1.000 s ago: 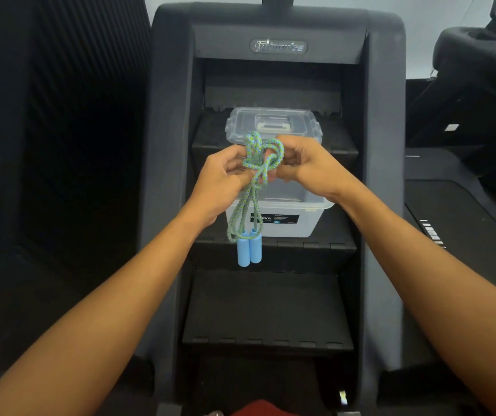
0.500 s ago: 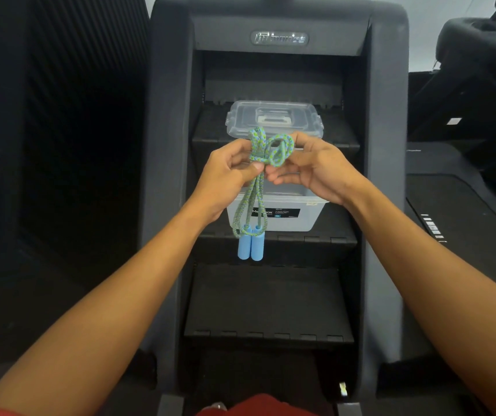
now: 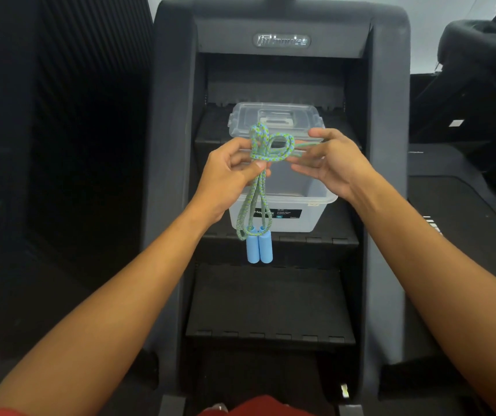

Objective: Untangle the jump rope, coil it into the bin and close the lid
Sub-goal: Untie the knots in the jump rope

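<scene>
A green-and-blue braided jump rope [image 3: 258,187] hangs knotted between my hands, its two light-blue foam handles [image 3: 259,247] dangling side by side below. My left hand [image 3: 231,172] pinches the rope just under the knot [image 3: 270,145]. My right hand [image 3: 330,163] holds strands pulled out of the knot to the right, fingers partly spread. Behind the rope an open translucent bin [image 3: 315,217] with a dark label stands on a black step. Its clear lid [image 3: 273,118] lies on the step above, behind the bin.
The bin sits on a black stair-climber machine [image 3: 282,40] with ribbed steps; another step [image 3: 270,301] lies below and nearer to me. Dark exercise machines [image 3: 480,85] flank both sides. A red garment edge [image 3: 258,409] shows at the bottom.
The knot has loosened into a wider loop. My right hand has drawn away to the right with strands of rope, and both hands sit slightly higher against the bin.
</scene>
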Demonstrator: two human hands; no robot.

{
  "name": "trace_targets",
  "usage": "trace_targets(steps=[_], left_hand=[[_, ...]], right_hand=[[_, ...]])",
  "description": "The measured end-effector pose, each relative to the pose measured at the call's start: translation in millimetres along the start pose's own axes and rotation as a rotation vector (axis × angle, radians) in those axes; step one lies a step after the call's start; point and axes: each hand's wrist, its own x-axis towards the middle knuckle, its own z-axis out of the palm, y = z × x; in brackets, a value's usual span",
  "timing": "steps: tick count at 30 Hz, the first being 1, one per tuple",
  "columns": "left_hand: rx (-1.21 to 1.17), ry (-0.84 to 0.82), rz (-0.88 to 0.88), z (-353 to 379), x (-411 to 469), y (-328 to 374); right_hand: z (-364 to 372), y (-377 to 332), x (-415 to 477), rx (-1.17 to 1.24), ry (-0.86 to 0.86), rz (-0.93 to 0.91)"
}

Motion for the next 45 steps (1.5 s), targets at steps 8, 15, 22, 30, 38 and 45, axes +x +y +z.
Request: trace_targets(steps=[8, 15, 22, 30, 38, 45], left_hand=[[-0.022, 0.128, -0.009, 6.1, 4.2, -2.8], [0.000, 0.225, 0.023, 10.3, 3.3, -5.8], [0.083, 0.244, 0.109, 12.3, 2.9, -7.8], [0.192, 0.130, 0.128, 10.9, 5.1, -9.5], [0.039, 0.240, 0.015, 6.0, 19.4, -19.6], [0.033, 0.121, 0.038, 9.0, 31.8, -17.1]], right_hand=[[23.7, -1.1, -22.5, -0.671, 0.271, -0.622], [40.2, 0.9, -34.7, -0.630, 0.082, -0.507], [48.2, 8.9, -34.5, -0.792, 0.018, -0.495], [36.7, 16.1, -10.8, -0.621, -0.011, -0.424], [33.3, 17.6, 4.7, -0.499, -0.050, -0.368], [31.6, 18.0, 11.6, -0.473, -0.061, -0.357]])
